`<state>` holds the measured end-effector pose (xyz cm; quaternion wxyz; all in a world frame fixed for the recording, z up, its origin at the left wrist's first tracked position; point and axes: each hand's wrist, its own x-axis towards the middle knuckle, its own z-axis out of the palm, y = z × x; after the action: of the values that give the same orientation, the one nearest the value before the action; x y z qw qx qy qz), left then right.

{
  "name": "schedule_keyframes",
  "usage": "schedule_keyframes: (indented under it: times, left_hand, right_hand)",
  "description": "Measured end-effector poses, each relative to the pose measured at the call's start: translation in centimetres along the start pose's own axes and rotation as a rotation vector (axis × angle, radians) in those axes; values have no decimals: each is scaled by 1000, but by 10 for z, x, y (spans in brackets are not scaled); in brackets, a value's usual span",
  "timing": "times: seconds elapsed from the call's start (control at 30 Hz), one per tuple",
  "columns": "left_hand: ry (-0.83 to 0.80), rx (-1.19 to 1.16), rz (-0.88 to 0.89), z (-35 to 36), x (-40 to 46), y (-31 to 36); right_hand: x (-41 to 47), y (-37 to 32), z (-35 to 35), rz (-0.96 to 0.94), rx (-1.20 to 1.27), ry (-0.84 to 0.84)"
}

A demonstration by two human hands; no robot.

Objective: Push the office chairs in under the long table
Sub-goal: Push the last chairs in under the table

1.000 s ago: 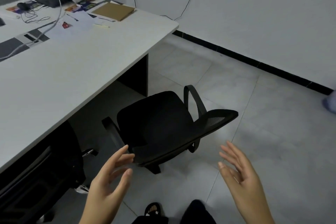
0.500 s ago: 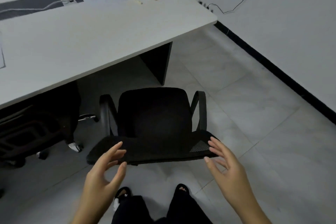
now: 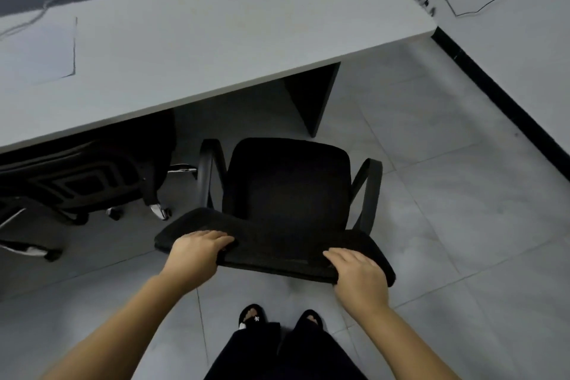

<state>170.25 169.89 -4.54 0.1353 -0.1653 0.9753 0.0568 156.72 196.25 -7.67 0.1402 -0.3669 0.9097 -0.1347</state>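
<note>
Both hands grip the top edge of the backrest of the black armless-looking-from-above office chair with mesh back and looped plastic armrests (image 3: 287,194): left hand (image 3: 197,253) curled over the backrest's left end, right hand (image 3: 357,271) clamped over its right end, fingers wrapped on the rim. The chair stands on the grey tiled floor (image 3: 462,210) just in front of the long white table (image 3: 216,49), seat facing the table edge, not yet under it; seat front is near the edge line, close to the dark table leg panel (image 3: 314,95). A second black office chair with chrome-tipped base (image 3: 80,176) is already tucked under the table to the left. Risks, as a judgement: pushed straight, the right armrest could clip the leg panel since the chair sits close to it; the armrests may strike the underside of the table top if they ride too high (cannot tell clearance); veering left, the castors could tangle with the neighbouring chair's base. Feet in dark sandals (image 3: 253,316) stand right behind, so a rebound could roll onto the toes.
</note>
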Motion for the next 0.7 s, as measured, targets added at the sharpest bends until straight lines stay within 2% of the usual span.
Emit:
schedule_keyframes:
  times: [0.17,0.43,0.7]
  left_hand:
    - [-9,-89,-51,6,11,17]
    - [3,-135,-173,-3,54,22]
    - [20,-100,-245,-24,105,-30]
  right_hand:
    - [29,26,-7,-95,-30,18]
    - [101,52,-33,-141,-63,-33]
    - [189,26,-37,-238,-45,-72]
